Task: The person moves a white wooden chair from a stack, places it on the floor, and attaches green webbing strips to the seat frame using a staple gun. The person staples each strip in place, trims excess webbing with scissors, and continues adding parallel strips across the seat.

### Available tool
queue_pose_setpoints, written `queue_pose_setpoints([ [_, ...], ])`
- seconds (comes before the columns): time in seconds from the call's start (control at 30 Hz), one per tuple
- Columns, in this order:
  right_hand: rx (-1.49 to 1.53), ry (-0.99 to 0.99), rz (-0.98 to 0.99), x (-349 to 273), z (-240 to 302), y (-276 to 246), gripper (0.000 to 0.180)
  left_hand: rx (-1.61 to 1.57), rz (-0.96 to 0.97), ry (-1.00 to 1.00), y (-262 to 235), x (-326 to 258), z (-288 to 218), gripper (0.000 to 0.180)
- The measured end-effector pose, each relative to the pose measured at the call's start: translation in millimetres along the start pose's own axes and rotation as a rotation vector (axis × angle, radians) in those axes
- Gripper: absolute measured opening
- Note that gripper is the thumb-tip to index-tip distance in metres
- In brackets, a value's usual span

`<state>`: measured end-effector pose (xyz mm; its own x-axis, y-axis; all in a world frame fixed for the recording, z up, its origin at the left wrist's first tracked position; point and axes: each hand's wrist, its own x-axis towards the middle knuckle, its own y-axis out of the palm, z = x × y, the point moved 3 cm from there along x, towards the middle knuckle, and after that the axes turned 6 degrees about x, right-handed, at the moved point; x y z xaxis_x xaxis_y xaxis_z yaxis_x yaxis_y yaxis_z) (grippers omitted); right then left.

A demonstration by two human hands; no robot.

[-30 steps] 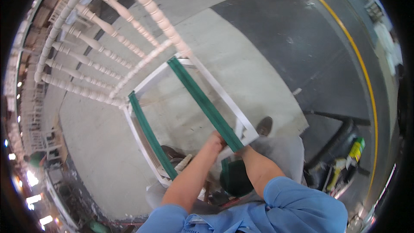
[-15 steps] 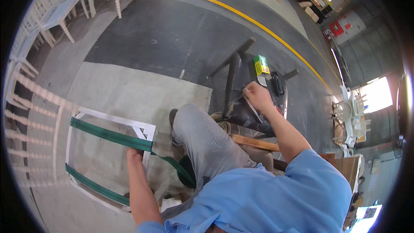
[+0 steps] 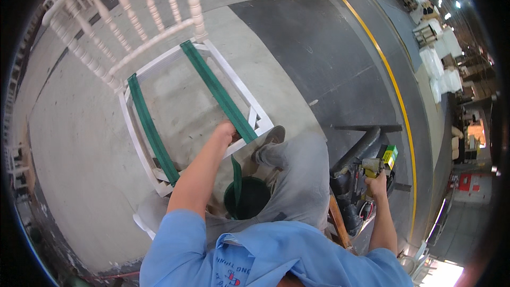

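The left hand [image 3: 227, 130] grips a green webbing strap [image 3: 218, 91] stretched over the white chair frame [image 3: 135, 138]. The right hand [image 3: 378, 185] is closed around a staple gun [image 3: 374, 166].

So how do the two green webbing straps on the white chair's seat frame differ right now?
The right strap has the left hand gripping its near end; the left strap is untouched. The right strap runs on past the frame into a green roll by the person's legs; the left strap stops at the frame. Both are dark green, flat, and stretched front to back. The right hand holds a stapler-like tool.
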<state>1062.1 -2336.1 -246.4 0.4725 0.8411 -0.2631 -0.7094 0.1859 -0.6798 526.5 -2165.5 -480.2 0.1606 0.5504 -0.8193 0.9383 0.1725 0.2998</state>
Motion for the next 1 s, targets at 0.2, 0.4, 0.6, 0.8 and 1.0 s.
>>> queue_pose_setpoints([
  [0.2, 0.274, -0.022, 0.336, -42.5, 173.6, 55.6, 0.05, 0.044, 0.053, 0.013, -0.8, 12.1, 5.6, 0.009],
  [0.4, 0.21, -0.014, 0.785, -64.5, 256.5, 197.8, 0.034, 0.079, 0.006, 0.028, 6.9, 12.9, 1.8, 0.014],
  [0.6, -0.017, -0.009, 0.858, -57.5, 267.0, 278.1, 0.031, 0.115, 0.053, 0.044, 3.1, 19.6, 3.2, 0.016],
  [0.8, -0.12, -0.017, 0.839, -56.8, 262.8, 297.0, 0.028, 0.076, 0.026, 0.02, 2.7, 22.8, 5.3, 0.016],
  [1.0, -0.143, -0.011, 0.813, -52.6, 255.5, 301.4, 0.033, 0.114, 0.033, 0.005, 6.7, 18.0, 4.1, 0.017],
])
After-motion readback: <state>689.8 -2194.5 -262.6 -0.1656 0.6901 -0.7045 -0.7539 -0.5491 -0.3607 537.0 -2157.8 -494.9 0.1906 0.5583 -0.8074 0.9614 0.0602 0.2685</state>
